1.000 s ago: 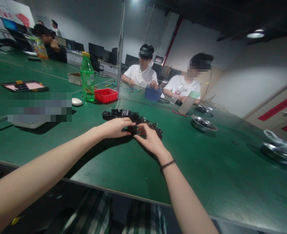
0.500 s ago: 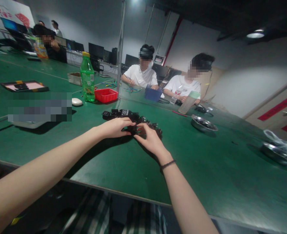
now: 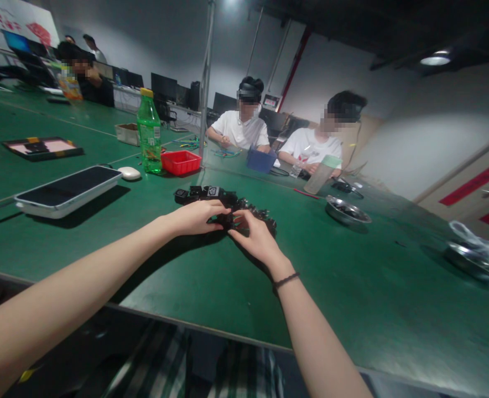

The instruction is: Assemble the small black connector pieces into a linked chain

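Note:
Near the middle of the green table point(image 3: 178, 276), my left hand point(image 3: 198, 217) closes its thumb and fingers on a small black piece point(image 3: 227, 220). My right hand point(image 3: 258, 237), wearing a dark band at the wrist, meets it from the other side with curled fingers on the same piece. The piece is mostly covered by fingers, so its exact kind does not show. Just behind my hands lie blocky black parts point(image 3: 205, 193), one with a pale marking. A heap of small black parts point(image 3: 248, 207) continues to the right, partly hidden by my right hand.
Left of my hands are a phone-like device point(image 3: 68, 188), a white mouse point(image 3: 129, 173), a green bottle point(image 3: 148, 138) and a red tray point(image 3: 181, 162). A metal bowl point(image 3: 348, 211) with dark bits stands right. Two people sit opposite, near a blue bin point(image 3: 261, 159).

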### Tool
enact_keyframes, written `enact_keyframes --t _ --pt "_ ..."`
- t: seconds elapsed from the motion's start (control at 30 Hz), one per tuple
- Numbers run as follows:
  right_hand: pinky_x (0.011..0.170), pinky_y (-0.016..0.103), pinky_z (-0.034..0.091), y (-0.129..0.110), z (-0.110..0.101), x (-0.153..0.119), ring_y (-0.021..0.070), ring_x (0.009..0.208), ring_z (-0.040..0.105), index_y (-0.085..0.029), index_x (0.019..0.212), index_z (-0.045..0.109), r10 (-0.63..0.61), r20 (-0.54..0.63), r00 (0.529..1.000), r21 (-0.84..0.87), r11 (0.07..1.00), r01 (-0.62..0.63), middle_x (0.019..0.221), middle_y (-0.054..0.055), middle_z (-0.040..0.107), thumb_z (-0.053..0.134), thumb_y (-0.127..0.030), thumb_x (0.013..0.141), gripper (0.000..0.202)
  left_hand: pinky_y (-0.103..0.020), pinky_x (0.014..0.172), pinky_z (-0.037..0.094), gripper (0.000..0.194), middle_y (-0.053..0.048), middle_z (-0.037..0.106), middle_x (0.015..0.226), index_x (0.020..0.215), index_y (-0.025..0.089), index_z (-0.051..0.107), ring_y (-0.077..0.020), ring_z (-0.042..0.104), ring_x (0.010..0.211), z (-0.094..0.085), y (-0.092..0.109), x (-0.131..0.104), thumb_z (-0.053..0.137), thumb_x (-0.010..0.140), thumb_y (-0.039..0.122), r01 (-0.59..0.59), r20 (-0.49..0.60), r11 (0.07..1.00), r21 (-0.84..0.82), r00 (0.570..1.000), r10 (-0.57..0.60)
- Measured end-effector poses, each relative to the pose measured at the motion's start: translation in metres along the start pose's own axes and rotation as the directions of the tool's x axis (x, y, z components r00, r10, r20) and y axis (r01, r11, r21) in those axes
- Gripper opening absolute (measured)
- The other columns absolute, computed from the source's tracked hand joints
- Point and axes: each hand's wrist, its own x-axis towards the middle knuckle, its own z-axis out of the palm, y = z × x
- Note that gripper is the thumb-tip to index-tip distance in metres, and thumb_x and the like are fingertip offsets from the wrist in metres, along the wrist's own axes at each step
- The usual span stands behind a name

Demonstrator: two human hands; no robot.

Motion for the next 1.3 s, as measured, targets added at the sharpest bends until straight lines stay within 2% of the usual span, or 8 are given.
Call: enact_keyframes --t 0.83,1.3 --pt "0.087 0.036 0.051 0.0009 0.0004 0.0009 0.0185 0.092 0.064 -0.019 0.108 0.053 -0.011 0.008 1.0 0.015 1.0 0.01 0.101 0.006 0.066 0.063 -0.019 0.08 0.029 -0.027 0.082 0.052 0.035 -0.009 0.064 0.114 0.114 0.017 0.063 -0.0198 0.066 0.097 -0.0004 0.004 -0.0007 0.06 0.082 0.031 0.028 -0.01 0.995 0.097 1.0 -0.027" --pt "0.086 0.034 0.05 0.0009 0.0006 0.0009 0.0179 0.092 0.064 -0.019 0.108 0.054 -0.012 0.009 1.0 -0.002 1.0 0.012 0.101 0.006 0.066 0.062 -0.017 0.08 0.029 -0.029 0.086 0.051 0.041 -0.009 0.064 0.116 0.119 0.016 0.061 -0.0214 0.064 0.102 -0.0014 0.0022 0.0005 0.064 0.082 0.034 0.034 0.021 0.995 0.093 0.999 -0.036"
